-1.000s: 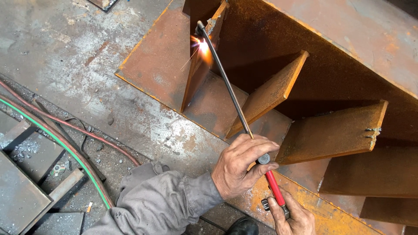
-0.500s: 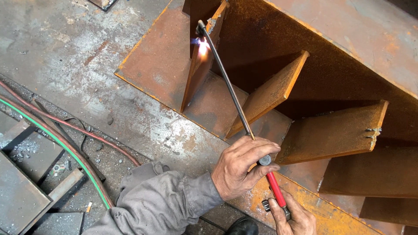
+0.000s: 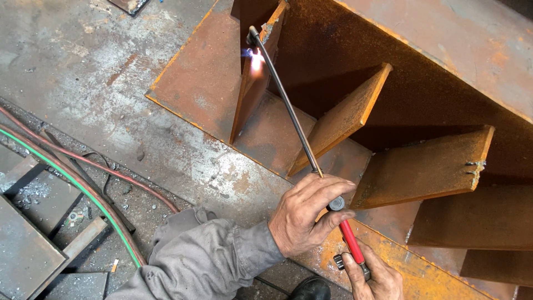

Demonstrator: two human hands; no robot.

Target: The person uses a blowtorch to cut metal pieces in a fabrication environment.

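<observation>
Item: long, thin metal cutting torch with a red handle (image 3: 288,108), held in both hands, running diagonally from lower right to upper left. Its bent tip sits at the upper edge of the leftmost upright rusty steel rib plate (image 3: 252,97), where a small bright flame (image 3: 256,58) burns against the plate.

Left hand (image 3: 305,214): wrapped around the torch tube just above a dark round valve knob (image 3: 335,204), grey work-jacket sleeve (image 3: 205,258) behind it.

Right hand (image 3: 373,275): partly cut off by the lower edge, closed on the red handle's lower end.

Workpiece: large rusty steel beam assembly (image 3: 444,50) with a flat rusty base plate (image 3: 205,83) and further rib plates, one slanted (image 3: 344,119), one broad (image 3: 427,166).

Surroundings: grey concrete floor (image 3: 83,66); green hose (image 3: 72,183) and red hose (image 3: 94,164) lying side by side at lower left; a dark shoe tip (image 3: 311,289) at the bottom edge.
</observation>
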